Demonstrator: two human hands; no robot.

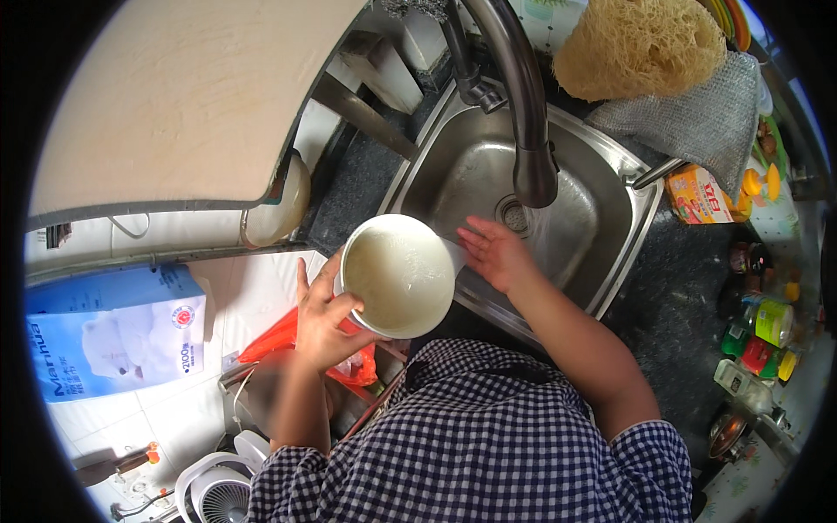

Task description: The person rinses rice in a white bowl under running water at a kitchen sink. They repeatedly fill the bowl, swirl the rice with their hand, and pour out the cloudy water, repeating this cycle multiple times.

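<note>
My left hand (pixel 333 314) grips the rim and side of a white round bowl (pixel 399 278), which is tilted so that its inside faces the camera; something pale and wet clings to its inner wall. To the right of the bowl, my right hand (pixel 494 252) is held over the near left part of the stainless steel sink (pixel 451 176), palm up with the fingers extended and nothing in it. Water runs from the dark metal faucet (pixel 536 176) into the sink, beside the drain strainer (pixel 513 214).
A loofah (pixel 641 49) and a grey mesh cloth (pixel 693 111) lie behind the sink at the right. Bottles (pixel 771 323) stand along the dark countertop (pixel 680 287). A large pale board (pixel 183 98) juts in at upper left, above a blue tissue pack (pixel 118 346). A red plastic bag (pixel 281 333) is behind my left hand.
</note>
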